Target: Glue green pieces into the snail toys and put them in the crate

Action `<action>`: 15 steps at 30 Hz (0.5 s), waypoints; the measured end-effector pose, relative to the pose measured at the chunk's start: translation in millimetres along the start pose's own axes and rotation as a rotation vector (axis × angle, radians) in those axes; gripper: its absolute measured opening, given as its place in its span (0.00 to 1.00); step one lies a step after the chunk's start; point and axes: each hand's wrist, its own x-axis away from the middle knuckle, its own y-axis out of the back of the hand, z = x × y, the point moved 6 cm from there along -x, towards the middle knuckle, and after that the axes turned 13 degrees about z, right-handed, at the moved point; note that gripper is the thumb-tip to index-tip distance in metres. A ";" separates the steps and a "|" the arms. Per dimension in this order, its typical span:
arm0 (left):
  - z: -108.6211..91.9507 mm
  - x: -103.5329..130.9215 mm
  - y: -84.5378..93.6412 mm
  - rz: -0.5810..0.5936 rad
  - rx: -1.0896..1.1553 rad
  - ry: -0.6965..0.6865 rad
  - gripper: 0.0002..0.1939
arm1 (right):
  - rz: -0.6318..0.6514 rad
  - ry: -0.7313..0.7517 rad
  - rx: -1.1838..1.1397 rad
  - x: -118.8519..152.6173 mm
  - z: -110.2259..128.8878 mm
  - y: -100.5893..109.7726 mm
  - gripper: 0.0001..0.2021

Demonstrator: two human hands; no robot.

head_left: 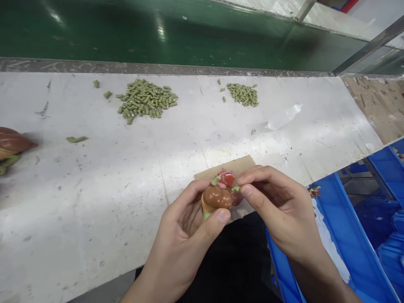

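Note:
Between the thumb and fingers of my left hand (192,229) is a small glossy figurine (216,198), brown on top with orange and green below. A green stub (216,181) stands up from its upper left. My right hand (277,202) pinches a small green piece (236,189) with thumb and index finger, at the figurine's right side; whether the two touch is unclear. Just behind the figurine, a round red glossy thing (227,178) shows above a brown cardboard piece (241,165) on the white table (104,202).
Two piles of green pieces, a larger one (147,99) and a smaller one (244,94), lie farther back. A clear plastic bottle (284,118) is at right. Brown-topped figurines (14,143) sit far left. Blue bins (356,240) stand lower right; a green belt (189,35) runs behind.

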 end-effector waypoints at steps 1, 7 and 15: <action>0.6 0.2 0.3 0.000 -0.003 0.004 0.06 | 0.001 -0.001 -0.005 0.6 -0.6 0.1 0.07; 3.7 1.6 1.0 0.005 -0.011 0.019 0.08 | 0.010 -0.011 -0.032 2.6 -3.1 -0.5 0.07; 3.9 2.5 0.8 -0.007 -0.088 0.032 0.08 | 0.088 0.039 0.137 -1.1 5.4 -1.0 0.08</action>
